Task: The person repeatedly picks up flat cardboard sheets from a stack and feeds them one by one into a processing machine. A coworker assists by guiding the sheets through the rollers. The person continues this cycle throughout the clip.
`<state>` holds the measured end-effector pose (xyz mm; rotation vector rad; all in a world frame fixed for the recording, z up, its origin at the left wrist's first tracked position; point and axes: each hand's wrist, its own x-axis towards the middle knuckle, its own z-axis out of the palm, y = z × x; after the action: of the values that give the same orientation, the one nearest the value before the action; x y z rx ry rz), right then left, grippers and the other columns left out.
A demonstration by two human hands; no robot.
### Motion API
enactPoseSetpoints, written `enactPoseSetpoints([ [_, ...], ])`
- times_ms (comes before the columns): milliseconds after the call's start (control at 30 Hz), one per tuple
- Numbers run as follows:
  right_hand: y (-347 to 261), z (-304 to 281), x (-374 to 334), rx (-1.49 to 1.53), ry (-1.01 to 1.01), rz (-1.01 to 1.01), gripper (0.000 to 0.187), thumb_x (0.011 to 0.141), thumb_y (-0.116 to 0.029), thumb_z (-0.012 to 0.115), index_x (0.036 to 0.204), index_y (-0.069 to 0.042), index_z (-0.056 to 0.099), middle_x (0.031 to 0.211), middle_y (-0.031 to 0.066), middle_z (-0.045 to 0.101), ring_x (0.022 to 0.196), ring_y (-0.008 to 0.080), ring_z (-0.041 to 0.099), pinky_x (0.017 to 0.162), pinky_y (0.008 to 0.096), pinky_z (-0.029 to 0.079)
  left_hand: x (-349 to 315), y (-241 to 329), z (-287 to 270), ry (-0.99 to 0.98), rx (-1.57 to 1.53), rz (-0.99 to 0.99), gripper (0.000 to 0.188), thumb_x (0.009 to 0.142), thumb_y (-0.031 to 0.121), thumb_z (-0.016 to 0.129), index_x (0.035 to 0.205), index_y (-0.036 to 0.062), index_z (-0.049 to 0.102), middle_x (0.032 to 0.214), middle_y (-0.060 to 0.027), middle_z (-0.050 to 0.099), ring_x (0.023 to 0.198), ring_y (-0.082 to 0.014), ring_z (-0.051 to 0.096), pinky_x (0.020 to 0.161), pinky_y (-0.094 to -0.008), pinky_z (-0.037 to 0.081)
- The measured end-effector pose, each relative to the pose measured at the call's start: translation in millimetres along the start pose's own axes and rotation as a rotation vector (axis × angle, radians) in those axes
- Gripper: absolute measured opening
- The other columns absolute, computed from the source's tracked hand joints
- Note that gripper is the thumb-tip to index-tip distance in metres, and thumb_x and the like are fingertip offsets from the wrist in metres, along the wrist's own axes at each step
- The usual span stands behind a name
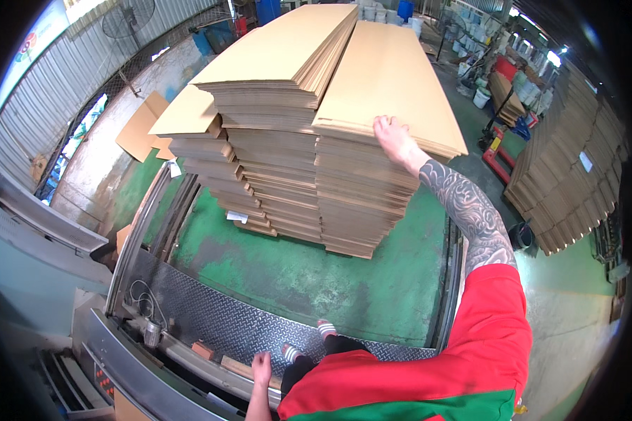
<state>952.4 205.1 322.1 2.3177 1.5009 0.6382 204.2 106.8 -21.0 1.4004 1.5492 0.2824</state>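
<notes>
Tall stacks of flat brown cardboard sheets stand ahead of me. My right hand (397,142) reaches out to the right stack, its bent fingers closed over the near edge of the top cardboard sheet (390,77); the thumb is hard to see. My left hand (261,368) hangs low by my body, fingers curled in, with nothing visible in it. The middle stack (281,49) rises higher than the right one, and a lower stack (186,116) sits at its left.
A dark tread-plate strip (218,309) lies under my feet, between metal rails (451,281). At left is a grey machine (42,238). Another cardboard stack (569,168) and a red pallet jack (497,154) stand at right. Loose cardboard (142,126) leans against the left wall.
</notes>
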Motion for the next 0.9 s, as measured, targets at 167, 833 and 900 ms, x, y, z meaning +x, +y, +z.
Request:
enactPoseSetpoints([
  [167,-63,-61,-84,0.008,0.048,-0.173,0.074,0.072,-0.007,0.075,0.139,0.010,0.049,0.129,0.0229,0.053,0.110,0.0375,0.060,0.070,0.0504,0.062,37,207,86,-0.403,-0.378,0.309,0.068,0.104,0.034,0.072,0.155,-0.0017,0.045,0.149,-0.0214,0.059,0.138,-0.0288,0.058,0.118,-0.0397,0.045],
  [833,-13,-64,-250,1.074,0.072,1.175,0.084,0.089,-0.052,0.083,0.144,0.006,0.054,0.148,0.0237,0.056,0.134,0.0347,0.058,0.110,0.0470,0.051,-101,308,-29,-0.291,-1.104,0.183,0.063,0.110,0.030,0.059,0.159,-0.0029,0.037,0.156,-0.0165,0.049,0.142,-0.0278,0.051,0.120,-0.0433,0.042],
  [900,-25,-33,-245,2.124,-0.081,1.028,0.071,0.096,-0.043,0.080,0.141,0.007,0.056,0.136,0.0194,0.067,0.122,0.0261,0.068,0.099,0.0442,0.058,-90,302,-36,-0.294,-1.079,0.180,0.064,0.110,0.030,0.059,0.160,-0.0028,0.036,0.159,-0.0167,0.047,0.144,-0.0284,0.049,0.121,-0.0438,0.040],
])
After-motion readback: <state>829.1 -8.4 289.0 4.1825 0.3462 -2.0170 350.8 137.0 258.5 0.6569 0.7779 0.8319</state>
